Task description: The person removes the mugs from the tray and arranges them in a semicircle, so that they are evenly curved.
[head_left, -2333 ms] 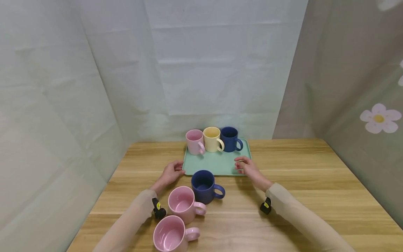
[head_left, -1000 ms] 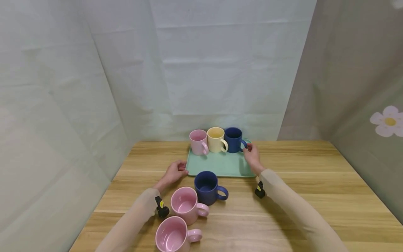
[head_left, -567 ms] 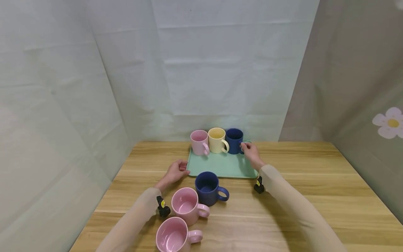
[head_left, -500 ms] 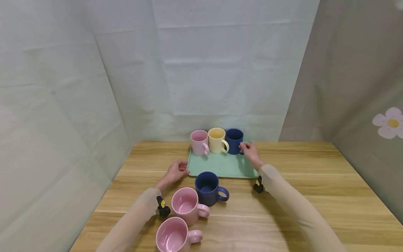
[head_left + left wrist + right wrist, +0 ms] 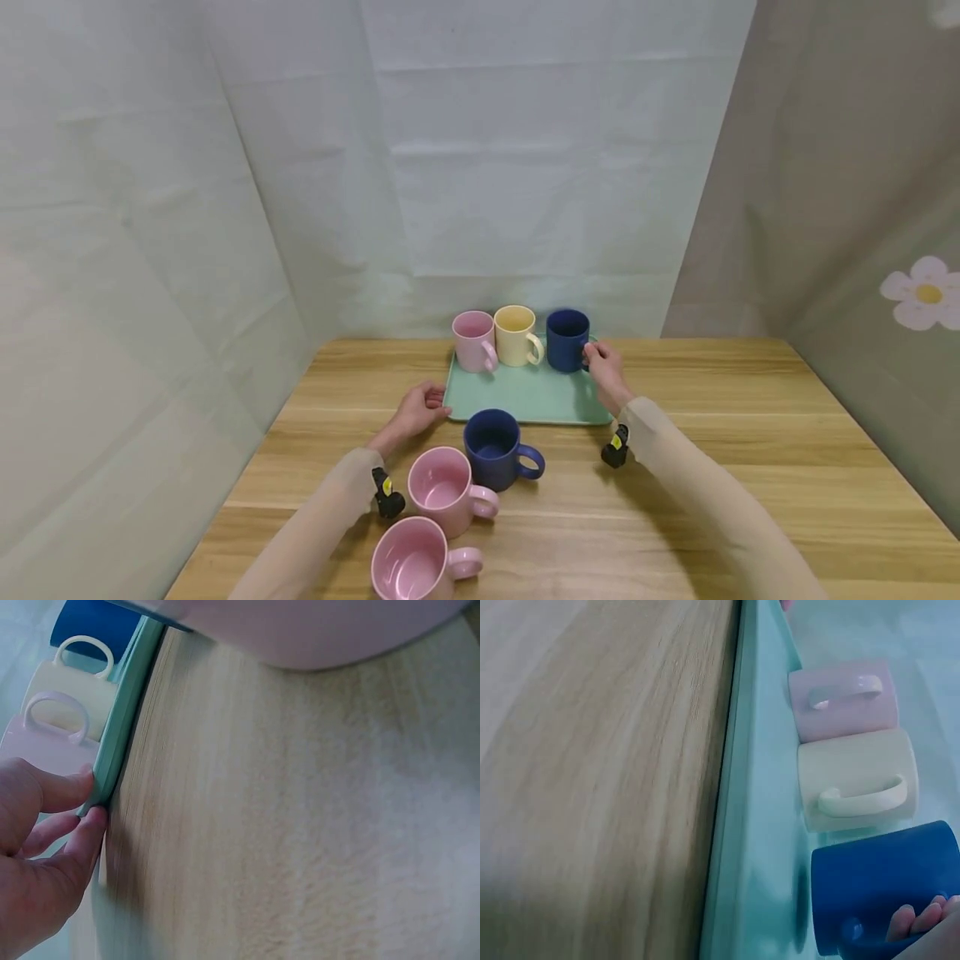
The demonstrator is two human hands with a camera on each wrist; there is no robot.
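In the head view, my right hand point(image 5: 609, 372) grips the handle of a dark blue mug point(image 5: 567, 342) at the right end of a mint-green tray point(image 5: 525, 400). Fingertips point(image 5: 915, 921) show curled at that handle in the right wrist view. The mug is upright, with a gap to the cream-yellow mug point(image 5: 513, 337); I cannot tell whether its base touches the tray. Left of the yellow one stands a pink mug point(image 5: 472, 343), also on the tray. My left hand point(image 5: 45, 847) pinches the tray's near left corner, thumb above the rim and a finger below.
In front of the tray, a second dark blue mug point(image 5: 492, 450) and two larger pink mugs, one behind point(image 5: 444, 500) and one nearer point(image 5: 412, 567), stand on the wooden table point(image 5: 720, 467). A pale cloth point(image 5: 495, 167) hangs behind the table.
My right hand has reached the tray's blue mug, taken its handle and shifted it right, away from the yellow mug. The left hand stays at the tray's corner.
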